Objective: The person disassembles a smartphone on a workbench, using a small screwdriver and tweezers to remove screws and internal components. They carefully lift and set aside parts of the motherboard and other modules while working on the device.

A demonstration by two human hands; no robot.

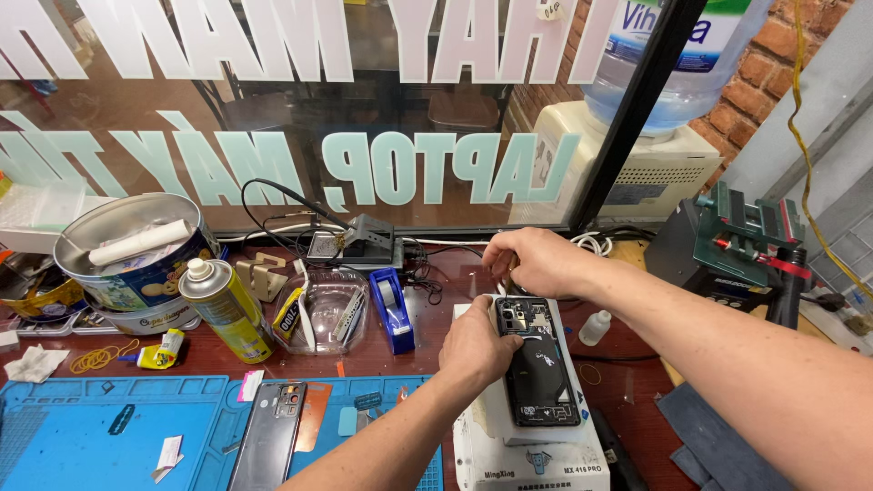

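Hands on opened phone (540,362), left hand (479,350) pressing edge, right hand (538,261) fingertips hidden, grip unclear.

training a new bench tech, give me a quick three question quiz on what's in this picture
1. True or false: the opened phone lies on a white machine, not on the blue mat.
2. Which hand presses on the phone's left edge? A) left hand B) right hand C) neither
3. What stands between the round tin and the clear plastic tray?

Key
1. True.
2. A; the right hand works at the phone's top end, and what its fingers grip cannot be made out.
3. A yellow spray can with a white nozzle.
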